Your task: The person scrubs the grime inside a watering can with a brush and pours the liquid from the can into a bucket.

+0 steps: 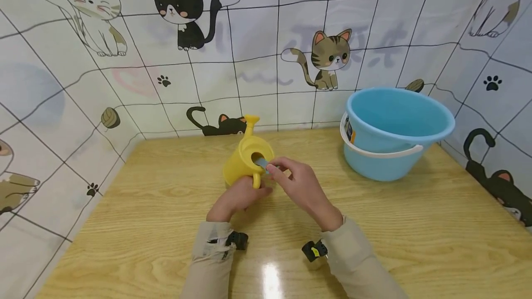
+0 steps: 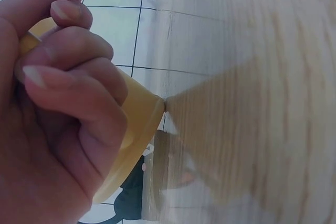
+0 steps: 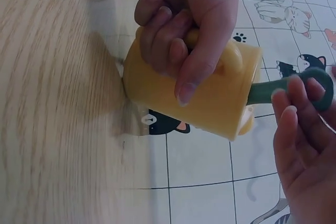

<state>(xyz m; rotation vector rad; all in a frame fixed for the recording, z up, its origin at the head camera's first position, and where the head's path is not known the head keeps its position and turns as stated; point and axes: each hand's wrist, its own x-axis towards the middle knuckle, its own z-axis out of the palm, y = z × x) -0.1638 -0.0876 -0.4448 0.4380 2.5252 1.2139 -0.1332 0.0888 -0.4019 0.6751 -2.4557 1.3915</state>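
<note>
A yellow watering can (image 1: 238, 165) stands tilted on the table, its spout toward the back wall and its round top opening facing me. My left hand (image 1: 241, 196) grips the can by its handle; in the left wrist view the curled fingers (image 2: 79, 90) hide much of the can. With thumb and fingers my right hand (image 1: 301, 186) pinches a green tool with a ring-shaped end (image 3: 265, 92). Its shaft runs into the can's opening, and the part inside is hidden, so its kind cannot be told.
To the right stands a light blue bucket (image 1: 384, 165) with a white handle, a blue basin (image 1: 399, 135) set in its top. Behind the wooden table (image 1: 166, 225) hangs a white gridded cloth (image 1: 257, 77) printed with cats, which also covers both sides.
</note>
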